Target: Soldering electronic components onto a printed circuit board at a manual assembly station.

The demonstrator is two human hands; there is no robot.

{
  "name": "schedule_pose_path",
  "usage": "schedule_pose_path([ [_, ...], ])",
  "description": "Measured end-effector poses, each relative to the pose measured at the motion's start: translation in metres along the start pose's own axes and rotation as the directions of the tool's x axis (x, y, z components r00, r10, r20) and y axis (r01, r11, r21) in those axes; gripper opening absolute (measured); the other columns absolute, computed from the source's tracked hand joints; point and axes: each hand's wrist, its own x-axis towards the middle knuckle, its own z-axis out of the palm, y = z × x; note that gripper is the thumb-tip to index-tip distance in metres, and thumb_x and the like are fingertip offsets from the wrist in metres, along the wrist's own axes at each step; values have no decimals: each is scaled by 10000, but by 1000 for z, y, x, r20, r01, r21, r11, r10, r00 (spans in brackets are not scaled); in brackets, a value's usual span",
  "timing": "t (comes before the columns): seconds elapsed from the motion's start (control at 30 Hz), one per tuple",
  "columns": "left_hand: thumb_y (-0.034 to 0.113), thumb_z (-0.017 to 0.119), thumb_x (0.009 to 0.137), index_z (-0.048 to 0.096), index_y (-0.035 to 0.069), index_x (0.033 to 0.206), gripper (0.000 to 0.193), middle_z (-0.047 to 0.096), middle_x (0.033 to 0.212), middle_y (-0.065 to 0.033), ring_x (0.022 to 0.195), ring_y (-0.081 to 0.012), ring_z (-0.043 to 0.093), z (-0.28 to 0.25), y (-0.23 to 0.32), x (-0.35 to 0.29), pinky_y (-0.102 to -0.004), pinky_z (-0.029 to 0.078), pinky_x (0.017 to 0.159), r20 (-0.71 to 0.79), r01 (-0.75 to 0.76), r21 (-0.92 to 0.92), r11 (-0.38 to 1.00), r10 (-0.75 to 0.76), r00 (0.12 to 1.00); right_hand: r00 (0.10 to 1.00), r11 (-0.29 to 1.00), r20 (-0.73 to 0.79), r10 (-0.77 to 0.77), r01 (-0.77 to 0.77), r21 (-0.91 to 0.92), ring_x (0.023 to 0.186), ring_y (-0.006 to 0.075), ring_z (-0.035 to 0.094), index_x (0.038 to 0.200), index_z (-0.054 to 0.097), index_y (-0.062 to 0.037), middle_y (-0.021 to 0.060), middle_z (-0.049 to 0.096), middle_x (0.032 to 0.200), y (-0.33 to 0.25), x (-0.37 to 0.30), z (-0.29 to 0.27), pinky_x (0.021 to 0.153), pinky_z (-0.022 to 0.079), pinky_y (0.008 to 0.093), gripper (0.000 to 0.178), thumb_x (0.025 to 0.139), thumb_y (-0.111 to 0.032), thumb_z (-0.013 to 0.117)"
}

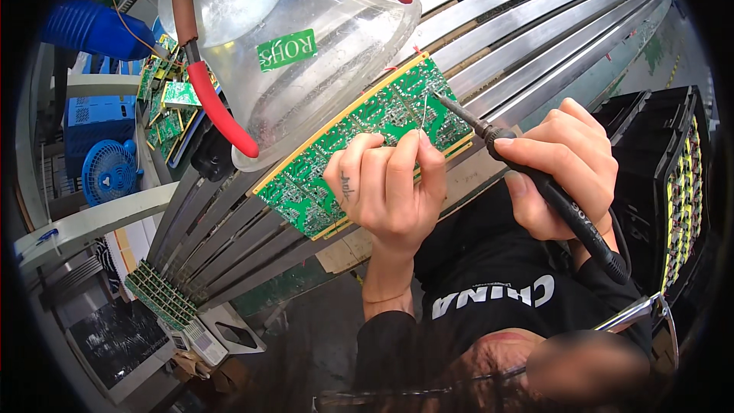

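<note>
A long green circuit board with tan edge strips lies slantwise across metal rails, its solder-dotted side up. My right hand grips a black soldering iron, whose tip reaches the board's far right part. In my left hand, thumb and fingers pinch a thin solder wire. That wire rises toward the iron's tip; whether the two touch is too small to tell. The left hand rests over the board's near edge and hides part of its middle.
Over the board's far left hangs a clear fume hood with red tubes. At left are a blue fan and a pile of circuit boards. More boards sit on the rails' lower left end. A black rack stands at right.
</note>
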Motion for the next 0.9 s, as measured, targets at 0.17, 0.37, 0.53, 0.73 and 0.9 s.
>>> schedule_pose_path([
  [0.17,3,750,787,702,112,958,209,586,780,-1,859,-213,639,0,0,-1,-392,468,866,-4,-2,6,1000,2,1000,1000,1000,-21,-1,1,13,567,172,470,958,753,-19,77,664,764,2,-1,-2,595,379,306,249,748,-136,690],
  [0.37,-2,748,783,701,110,933,193,581,769,-3,845,-216,638,2,3,3,-392,468,862,-47,-2,-9,1000,2,999,963,996,-268,39,-17,83,634,163,535,1054,772,-14,84,685,857,33,18,-7,628,443,276,314,749,-42,702],
  [0.53,-2,748,782,701,109,916,180,580,762,-4,840,-218,637,2,5,5,-391,469,859,-53,-8,1,1000,8,999,936,998,-350,47,-33,45,811,157,576,1238,720,-41,73,698,1070,114,85,20,736,463,272,312,944,-38,616],
  [0.73,8,749,786,702,107,915,170,582,757,1,842,-220,639,3,5,4,-388,469,859,-62,8,-3,1000,-8,998,935,983,-317,-159,121,-135,729,166,562,1203,728,-87,58,657,956,138,78,38,655,469,286,302,912,-35,668],
  [0.9,15,749,791,701,109,920,166,587,759,4,846,-223,643,3,2,0,-390,470,862,-51,30,-6,1000,-31,998,935,994,-351,58,-22,105,658,148,523,1083,743,-28,53,626,842,65,10,23,581,424,257,312,780,43,709],
])
